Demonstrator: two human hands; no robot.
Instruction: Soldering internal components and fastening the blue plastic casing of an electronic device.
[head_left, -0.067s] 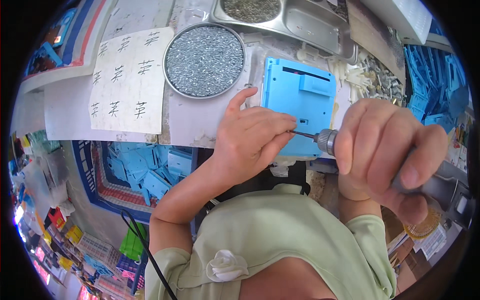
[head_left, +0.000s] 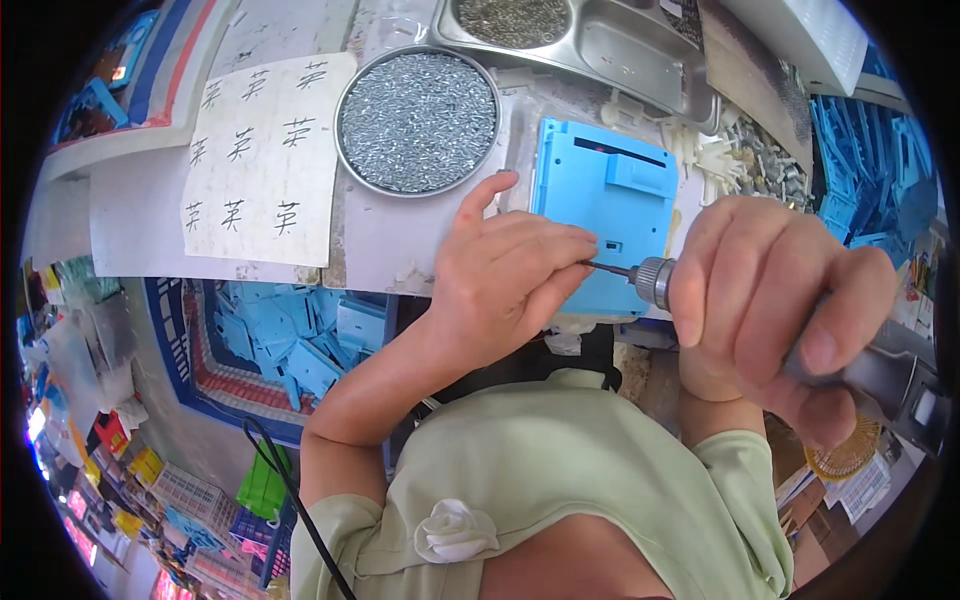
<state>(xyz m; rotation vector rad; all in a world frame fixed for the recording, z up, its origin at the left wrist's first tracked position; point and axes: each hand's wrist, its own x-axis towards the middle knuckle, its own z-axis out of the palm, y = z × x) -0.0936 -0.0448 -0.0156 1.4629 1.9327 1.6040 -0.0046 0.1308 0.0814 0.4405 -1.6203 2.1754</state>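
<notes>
Across the upper half of the frame, table point(head_left: 385, 235): a pale worktop with its front edge toward the person's body.
Right hand point(head_left: 775, 295): right of centre, large in view, fingers wrapped round the driver, knuckles toward the top; a firm but unstrained grip would probably steady the tool best.
Blue panel point(head_left: 585, 190): upper part of the frame, right of centre, lying on the table, partly covered by the left fingertips; whether they press on it, I cannot tell. It would handle better if braced against sliding.
Left hand point(head_left: 500, 275): mid-frame, its forearm slanting up from the lower left with the elbow bent; thumb and forefinger narrowed in a pinch at the bit's tip, little finger lifted away. A light pinch seems wise, opened before the tool turns.
Bowl point(head_left: 418, 194): upper middle, left of the panel, full of small metal pieces point(head_left: 415, 120), likely screws.
Driver point(head_left: 653, 284): grey, leaving the right fist toward the left, nearly level across the frame; it should stay stopped while fingertips are so close.
Bit point(head_left: 615, 270): thin, dark, best lined up straight with whatever it meets; any screw at its tip is too small to make out.
</notes>
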